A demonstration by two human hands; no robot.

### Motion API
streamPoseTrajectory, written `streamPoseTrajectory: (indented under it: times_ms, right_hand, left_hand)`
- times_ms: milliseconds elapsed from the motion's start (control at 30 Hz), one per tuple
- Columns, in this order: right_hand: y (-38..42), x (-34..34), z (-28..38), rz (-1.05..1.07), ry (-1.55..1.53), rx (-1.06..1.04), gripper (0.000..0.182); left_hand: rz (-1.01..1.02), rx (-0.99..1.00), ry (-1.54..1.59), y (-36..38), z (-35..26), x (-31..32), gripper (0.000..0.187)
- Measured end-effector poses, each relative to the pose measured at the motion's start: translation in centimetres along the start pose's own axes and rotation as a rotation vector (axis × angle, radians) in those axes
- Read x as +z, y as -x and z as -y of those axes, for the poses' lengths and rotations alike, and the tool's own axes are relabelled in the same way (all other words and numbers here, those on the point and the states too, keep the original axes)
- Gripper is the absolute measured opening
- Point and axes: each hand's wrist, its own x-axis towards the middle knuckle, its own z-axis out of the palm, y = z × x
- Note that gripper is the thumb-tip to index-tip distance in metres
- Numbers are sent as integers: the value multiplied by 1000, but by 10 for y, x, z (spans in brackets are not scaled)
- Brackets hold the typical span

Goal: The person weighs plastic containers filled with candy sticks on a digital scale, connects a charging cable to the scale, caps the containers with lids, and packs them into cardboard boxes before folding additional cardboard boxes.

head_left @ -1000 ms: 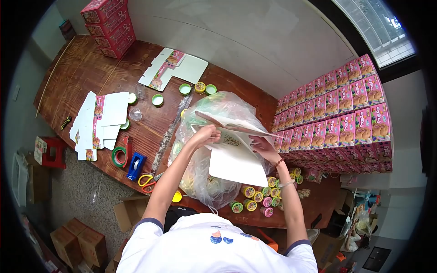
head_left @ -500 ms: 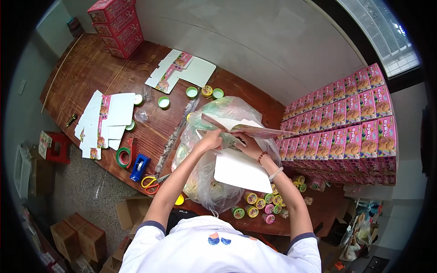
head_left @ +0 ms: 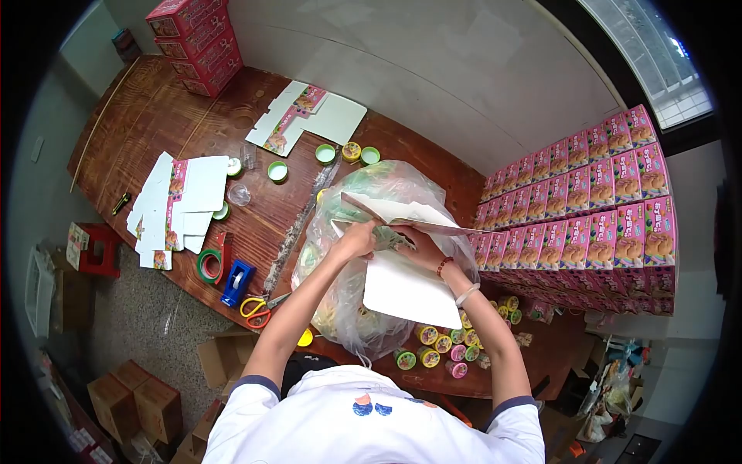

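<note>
- Since half a second ago, little has shifted: the upper flap of the flat carton blank [head_left: 406, 267] has been tipped slightly lower and its printed pink face is less exposed, while both hands remain at the same fold.
- The blank is held in the air above the clear plastic bag of cups [head_left: 363, 309], its large white panel hanging down toward the person.
- The left hand [head_left: 358, 238] is closed on the blank's left edge at the crease, fingers curled and pinching the card.
- The right hand [head_left: 421, 247] is pressed against the inner fold just beside it; the fingers are partly hidden by the flap, so how tightly they are closed cannot be told.
- A crooked crease or a torn flap could be caused by uneven pressure between the two hands.
- Should the hanging panel be swung low, the bag could be snagged, or the small round tubs [head_left: 444, 348] at the wooden table's [head_left: 154, 116] near edge knocked off.
- Scissors [head_left: 255, 308], a blue tape dispenser [head_left: 235, 281] and more flat blanks [head_left: 174, 205] lie well apart to the left.
</note>
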Motion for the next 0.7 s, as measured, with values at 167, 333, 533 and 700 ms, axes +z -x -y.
streamPoseTrajectory:
  times_ms: [167, 333, 533, 700]
  right_hand:
    - [0, 4, -3, -2, 16, -34, 58]
    - [2, 5, -5, 38, 42, -13, 62]
    - [6, 13, -9, 2, 76, -30, 57]
    - [6, 20, -18, -17, 77, -9, 56]
  left_hand:
    - [-23, 84, -156, -9, 18, 5, 54]
    - [-27, 87, -180, -14, 28, 11, 54]
    - [-76, 188, -270, -16, 42, 16, 57]
    - [-85, 172, -315, -14, 43, 20, 57]
